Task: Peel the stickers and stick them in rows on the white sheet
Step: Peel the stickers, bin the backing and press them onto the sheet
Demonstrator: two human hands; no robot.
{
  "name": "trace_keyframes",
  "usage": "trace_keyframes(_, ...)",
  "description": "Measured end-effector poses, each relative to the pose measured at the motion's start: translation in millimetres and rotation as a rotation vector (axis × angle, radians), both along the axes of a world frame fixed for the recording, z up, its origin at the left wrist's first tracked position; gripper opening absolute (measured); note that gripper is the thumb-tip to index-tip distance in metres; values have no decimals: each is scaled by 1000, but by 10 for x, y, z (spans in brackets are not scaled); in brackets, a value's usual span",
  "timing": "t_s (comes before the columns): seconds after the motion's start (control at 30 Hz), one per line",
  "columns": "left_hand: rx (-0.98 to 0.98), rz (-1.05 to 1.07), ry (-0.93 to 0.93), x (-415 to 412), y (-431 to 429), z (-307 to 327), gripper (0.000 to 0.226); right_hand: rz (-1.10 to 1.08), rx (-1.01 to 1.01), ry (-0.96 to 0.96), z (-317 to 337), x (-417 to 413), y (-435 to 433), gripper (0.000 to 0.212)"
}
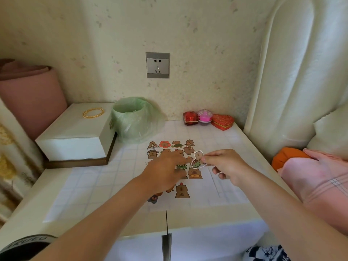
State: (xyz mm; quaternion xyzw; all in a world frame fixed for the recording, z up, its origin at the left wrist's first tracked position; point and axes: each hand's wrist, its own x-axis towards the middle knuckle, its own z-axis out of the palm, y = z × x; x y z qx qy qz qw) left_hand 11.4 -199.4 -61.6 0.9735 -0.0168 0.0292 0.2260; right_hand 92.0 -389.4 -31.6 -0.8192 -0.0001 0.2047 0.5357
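The right hand [227,165] pinches a small white-edged brown bear sticker [198,158] just above the white squared paper sheet [94,185] on the counter [28,213]. The left hand [165,167] has a wide grip over other bear stickers [181,191].

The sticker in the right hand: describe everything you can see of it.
The sticker is a small die-cut piece with a white border, showing a brown cartoon animal above a green box. It looks like thin paper. The right hand pinches its right edge, holding it roughly upright above the white sheet. The left hand reaches a fingertip toward its left edge; contact is unclear.
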Motion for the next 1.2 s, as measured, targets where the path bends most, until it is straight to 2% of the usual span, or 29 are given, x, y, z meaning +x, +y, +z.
trace_keyframes(0.1,269,-91,215,-14,46,-135,59,32,-43,30,-17,-24,-48,8)
trace_keyframes(0.17,353,-66,261,-15,99,-195,64,84,-93,49,-40,-53,-66,14)
trace_keyframes(0.37,326,-9,252,-31,155,-153,65,197,-193,27,-214,-132,-45,24)
trace_keyframes(1.0,323,9,217,-34,124,-174,66,220,-397,-225,-447,-193,65,12)
trace_keyframes(1.2,338,72,114,-74,-22,-255,81,227,-520,-309,-403,-289,97,10)
